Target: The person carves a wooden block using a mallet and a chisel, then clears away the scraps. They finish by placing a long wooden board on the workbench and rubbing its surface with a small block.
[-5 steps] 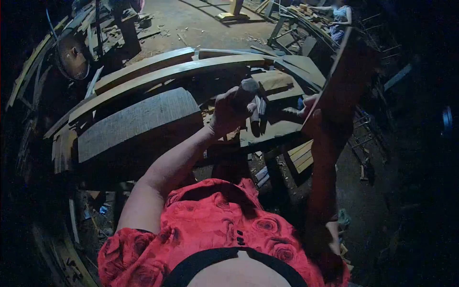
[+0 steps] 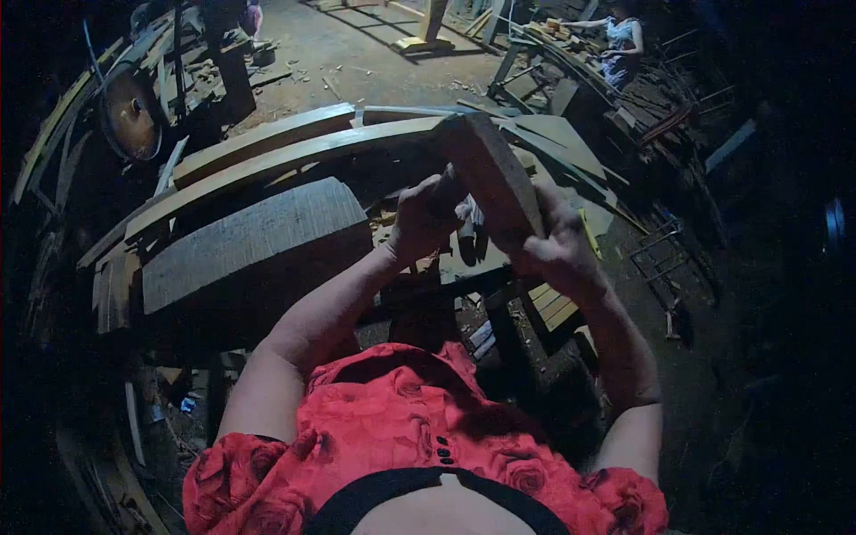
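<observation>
My left hand point(image 2: 426, 218) is closed around a short tool with a rounded wooden handle point(image 2: 467, 234), whose dark end hangs down below the fist. My right hand point(image 2: 555, 248) grips the lower end of a flat wooden board point(image 2: 493, 171). The board tilts up and away from me over the workbench, and its near face almost touches my left hand. Both hands are close together above the bench. The exact kind of tool is hard to tell in the dim light.
A thick grey wooden slab point(image 2: 259, 236) lies on the bench at the left, with long curved planks point(image 2: 294, 147) behind it. A round saw blade point(image 2: 132, 111) stands at the far left. A metal frame point(image 2: 664, 259) is at the right. Another person point(image 2: 621, 40) works at the far back.
My right hand has swung the board from upright at the right down and leftward to the middle, next to my left hand. The left hand has stayed almost still.
</observation>
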`<state>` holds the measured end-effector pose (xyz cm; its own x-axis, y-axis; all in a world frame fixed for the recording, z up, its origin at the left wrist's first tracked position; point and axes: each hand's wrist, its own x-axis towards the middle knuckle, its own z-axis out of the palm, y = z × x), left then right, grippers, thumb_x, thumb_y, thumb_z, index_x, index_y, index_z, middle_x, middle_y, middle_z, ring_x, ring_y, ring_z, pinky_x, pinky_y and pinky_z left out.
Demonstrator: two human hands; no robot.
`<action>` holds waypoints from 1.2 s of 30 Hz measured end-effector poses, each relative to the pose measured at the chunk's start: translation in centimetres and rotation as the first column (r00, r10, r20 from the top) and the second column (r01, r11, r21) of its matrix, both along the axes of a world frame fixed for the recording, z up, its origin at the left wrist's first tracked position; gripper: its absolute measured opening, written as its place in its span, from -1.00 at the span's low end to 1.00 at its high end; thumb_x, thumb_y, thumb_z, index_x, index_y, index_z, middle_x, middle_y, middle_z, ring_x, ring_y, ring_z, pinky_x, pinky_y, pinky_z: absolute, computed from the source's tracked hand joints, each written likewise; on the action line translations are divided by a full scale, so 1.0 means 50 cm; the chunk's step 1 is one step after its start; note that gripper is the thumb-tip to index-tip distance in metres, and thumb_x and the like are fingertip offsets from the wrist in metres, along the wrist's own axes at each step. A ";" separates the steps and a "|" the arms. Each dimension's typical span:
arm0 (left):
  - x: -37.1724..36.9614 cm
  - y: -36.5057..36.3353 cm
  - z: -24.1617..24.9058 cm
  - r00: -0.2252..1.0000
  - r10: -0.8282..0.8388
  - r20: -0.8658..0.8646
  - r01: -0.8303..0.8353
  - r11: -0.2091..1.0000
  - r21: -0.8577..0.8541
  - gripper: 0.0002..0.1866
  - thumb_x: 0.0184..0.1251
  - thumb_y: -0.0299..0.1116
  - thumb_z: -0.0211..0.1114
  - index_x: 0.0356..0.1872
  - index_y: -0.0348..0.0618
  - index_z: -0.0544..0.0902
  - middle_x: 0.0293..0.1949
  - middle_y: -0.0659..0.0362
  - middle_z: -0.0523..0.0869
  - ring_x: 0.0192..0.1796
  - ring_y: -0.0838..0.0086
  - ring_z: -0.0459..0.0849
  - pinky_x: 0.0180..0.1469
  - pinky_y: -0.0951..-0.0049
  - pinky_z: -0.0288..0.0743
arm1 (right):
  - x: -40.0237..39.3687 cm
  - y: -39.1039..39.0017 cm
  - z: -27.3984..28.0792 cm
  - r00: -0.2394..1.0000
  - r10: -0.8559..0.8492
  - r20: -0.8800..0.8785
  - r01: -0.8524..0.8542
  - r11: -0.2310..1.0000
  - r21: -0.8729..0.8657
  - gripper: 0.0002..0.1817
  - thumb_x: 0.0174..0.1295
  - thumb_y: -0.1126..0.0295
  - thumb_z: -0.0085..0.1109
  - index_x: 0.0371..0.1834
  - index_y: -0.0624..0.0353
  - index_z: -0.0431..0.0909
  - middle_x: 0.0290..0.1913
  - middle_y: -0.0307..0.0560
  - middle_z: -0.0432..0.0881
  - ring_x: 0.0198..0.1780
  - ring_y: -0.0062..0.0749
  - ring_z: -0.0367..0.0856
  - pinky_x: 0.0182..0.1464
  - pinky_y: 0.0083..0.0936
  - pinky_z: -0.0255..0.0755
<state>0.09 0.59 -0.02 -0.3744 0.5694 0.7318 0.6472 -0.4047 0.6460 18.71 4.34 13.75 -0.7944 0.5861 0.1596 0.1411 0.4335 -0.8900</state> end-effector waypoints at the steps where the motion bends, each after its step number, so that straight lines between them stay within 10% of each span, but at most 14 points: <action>1: -0.001 0.014 -0.004 0.953 0.180 -0.244 -0.173 0.984 0.047 -0.79 0.01 -0.35 0.29 -0.32 -0.13 0.51 -0.52 0.10 0.53 -0.45 0.20 0.62 -0.41 0.32 0.50 | 0.002 0.011 0.031 0.992 -0.040 0.119 0.010 0.971 0.240 -0.58 -0.14 0.46 0.14 -0.12 0.32 0.45 -0.34 -0.03 0.61 -0.35 -0.46 0.60 -0.28 -0.50 0.49; 5: -0.001 0.013 0.001 0.932 0.192 -0.308 -0.183 0.981 0.059 -0.78 0.00 -0.36 0.30 -0.33 -0.15 0.51 -0.49 0.09 0.56 -0.43 0.21 0.63 -0.42 0.33 0.48 | 0.004 0.003 0.083 0.990 -0.031 -0.137 0.041 0.997 0.070 -0.59 -0.12 0.44 0.18 -0.11 0.31 0.44 -0.30 0.00 0.62 -0.31 -0.43 0.61 -0.25 -0.48 0.51; 8: -0.006 0.007 -0.007 0.976 0.083 -0.199 -0.094 0.994 -0.050 -0.61 -0.07 -0.31 0.42 -0.19 -0.17 0.51 -0.40 0.10 0.58 -0.36 0.22 0.64 -0.33 0.35 0.52 | -0.003 0.019 0.042 0.965 -0.110 -0.240 0.203 0.889 0.410 -0.57 -0.11 0.42 0.19 -0.09 0.28 0.43 -0.30 -0.01 0.61 -0.31 -0.41 0.61 -0.26 -0.51 0.52; 11: -0.002 -0.007 0.009 0.985 -0.142 0.099 0.146 0.989 -0.036 -0.78 -0.03 -0.42 0.30 -0.32 -0.19 0.51 -0.44 0.11 0.61 -0.38 0.36 0.64 -0.34 0.37 0.49 | -0.016 0.019 0.020 0.995 0.056 0.082 -0.077 0.958 0.276 -0.53 -0.12 0.37 0.18 -0.06 0.28 0.43 -0.31 -0.07 0.62 -0.35 -0.49 0.61 -0.34 -0.61 0.50; 15: 0.002 0.003 0.015 0.997 -0.022 -0.067 0.022 1.000 -0.004 -0.76 -0.02 -0.42 0.30 -0.28 -0.20 0.53 -0.42 0.08 0.61 -0.36 0.32 0.64 -0.30 0.36 0.50 | -0.003 -0.006 0.082 0.987 -0.060 -0.146 0.059 0.998 -0.014 -0.49 -0.12 0.31 0.22 -0.04 0.28 0.43 -0.33 -0.18 0.56 -0.37 -0.63 0.53 -0.39 -0.65 0.44; 17: -0.002 0.005 0.008 0.999 -0.029 -0.033 0.026 0.996 -0.090 -0.71 -0.01 -0.40 0.30 -0.21 -0.20 0.53 -0.40 0.05 0.61 -0.34 0.25 0.65 -0.26 0.33 0.51 | -0.013 -0.012 0.058 0.966 -0.079 -0.246 0.085 0.996 0.014 -0.52 -0.11 0.32 0.22 -0.06 0.28 0.44 -0.34 -0.19 0.55 -0.37 -0.63 0.52 -0.40 -0.64 0.44; 22: -0.001 0.011 0.016 0.992 0.023 -0.122 -0.028 0.999 -0.042 -0.68 -0.01 -0.35 0.32 -0.19 -0.19 0.53 -0.41 0.04 0.61 -0.33 0.16 0.65 -0.27 0.31 0.51 | -0.014 0.016 0.045 0.991 -0.046 0.124 0.020 0.979 0.203 -0.59 0.00 0.34 0.29 -0.11 0.31 0.45 -0.40 -0.11 0.60 -0.47 -0.55 0.57 -0.46 -0.57 0.46; 24: -0.006 0.014 0.009 0.987 0.044 -0.153 -0.050 0.998 -0.039 -0.68 0.00 -0.34 0.33 -0.19 -0.19 0.53 -0.42 0.04 0.61 -0.34 0.16 0.65 -0.27 0.31 0.51 | -0.009 0.019 0.057 0.989 -0.076 0.127 0.045 0.973 0.228 -0.57 -0.02 0.34 0.27 -0.09 0.33 0.45 -0.34 -0.08 0.60 -0.44 -0.51 0.58 -0.43 -0.54 0.47; 26: -0.009 0.016 -0.004 0.995 -0.040 -0.088 0.040 0.999 0.001 -0.60 -0.03 -0.34 0.41 -0.13 -0.13 0.51 -0.31 0.07 0.60 -0.30 0.22 0.65 -0.28 0.30 0.54 | -0.014 0.011 0.052 0.932 -0.060 -0.358 0.075 0.997 0.027 -0.53 -0.07 0.39 0.18 -0.03 0.34 0.42 -0.30 -0.04 0.60 -0.41 -0.47 0.60 -0.43 -0.49 0.49; 30: -0.010 0.013 -0.001 0.996 -0.051 -0.066 0.046 0.996 -0.078 -0.58 -0.01 -0.33 0.43 -0.10 -0.14 0.50 -0.32 0.09 0.60 -0.32 0.25 0.64 -0.27 0.32 0.54 | -0.012 0.044 -0.022 0.991 0.099 -0.089 -0.097 0.995 0.020 -0.52 -0.04 0.41 0.06 0.03 0.30 0.35 -0.32 -0.06 0.58 -0.45 -0.48 0.55 -0.42 -0.53 0.48; 36: -0.008 0.013 -0.002 0.986 -0.165 0.005 0.165 0.985 0.042 -0.56 0.03 -0.31 0.42 -0.05 -0.12 0.48 -0.35 0.10 0.59 -0.36 0.34 0.61 -0.28 0.37 0.53 | 0.001 0.066 -0.045 0.984 -0.053 -0.167 0.046 0.998 -0.045 -0.57 -0.10 0.43 0.14 -0.08 0.29 0.43 -0.32 -0.09 0.58 -0.47 -0.52 0.54 -0.48 -0.56 0.44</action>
